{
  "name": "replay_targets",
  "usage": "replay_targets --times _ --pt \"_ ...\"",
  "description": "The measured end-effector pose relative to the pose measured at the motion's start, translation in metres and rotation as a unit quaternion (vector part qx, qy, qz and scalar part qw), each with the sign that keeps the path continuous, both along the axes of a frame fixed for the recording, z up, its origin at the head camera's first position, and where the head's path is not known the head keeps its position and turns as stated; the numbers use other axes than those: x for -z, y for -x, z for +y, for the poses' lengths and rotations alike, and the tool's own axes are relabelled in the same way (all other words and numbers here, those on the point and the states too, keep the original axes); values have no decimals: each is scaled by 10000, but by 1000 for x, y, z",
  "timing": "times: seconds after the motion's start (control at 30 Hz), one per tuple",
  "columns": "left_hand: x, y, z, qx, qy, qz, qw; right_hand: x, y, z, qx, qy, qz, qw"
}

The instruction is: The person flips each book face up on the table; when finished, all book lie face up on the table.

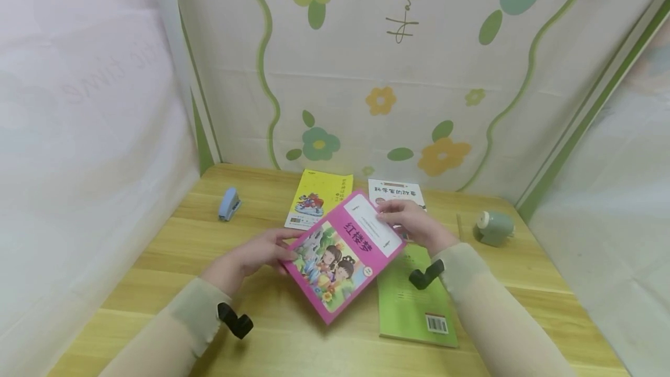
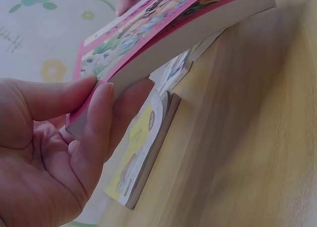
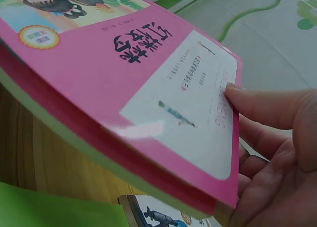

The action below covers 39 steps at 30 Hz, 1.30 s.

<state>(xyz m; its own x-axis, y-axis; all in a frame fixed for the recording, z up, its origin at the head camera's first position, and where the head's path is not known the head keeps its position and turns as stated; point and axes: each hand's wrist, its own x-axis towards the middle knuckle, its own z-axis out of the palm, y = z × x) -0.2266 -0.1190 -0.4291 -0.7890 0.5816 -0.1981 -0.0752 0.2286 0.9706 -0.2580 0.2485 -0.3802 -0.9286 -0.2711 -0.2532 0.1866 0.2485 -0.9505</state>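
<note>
A pink picture book [image 1: 342, 252] with two cartoon children on its cover is held tilted above the wooden table [image 1: 272, 336]. My left hand [image 1: 256, 255] pinches its left edge, thumb on the cover and fingers [image 2: 96, 125] beneath. At the opposite, upper right edge my right hand [image 1: 413, 223] grips it, thumb [image 3: 270, 106] lying on the white label. In the left wrist view the pink book [image 2: 163, 34] hangs over a yellow book [image 2: 143, 148]. The pink book's cover [image 3: 133, 88] fills the right wrist view.
A yellow book [image 1: 320, 198] and a white book [image 1: 396, 192] lie at the back of the table, and a green book [image 1: 413, 301] lies under my right forearm. A blue stapler [image 1: 228, 203] sits at the left, a green sharpener [image 1: 494, 227] at the right. Cloth walls surround the table.
</note>
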Motion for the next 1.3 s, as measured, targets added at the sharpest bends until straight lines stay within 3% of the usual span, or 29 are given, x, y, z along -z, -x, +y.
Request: replay_targets --times 0.33,0.67,1.0,1.3 --pt "5 -2 -19 -245 -380 -77 9989 12 -1 9 -327 -24 130 9994" --pt "10 -4 -36 -282 -569 -4 9980 30 -15 -7 -645 959 225 9930" --pt "3 -19 -46 -152 -831 -317 9959 40 -18 -37 211 935 447 9944" --pt "-9 -35 -55 154 -320 -453 9983 36 -15 -60 394 684 500 9956"
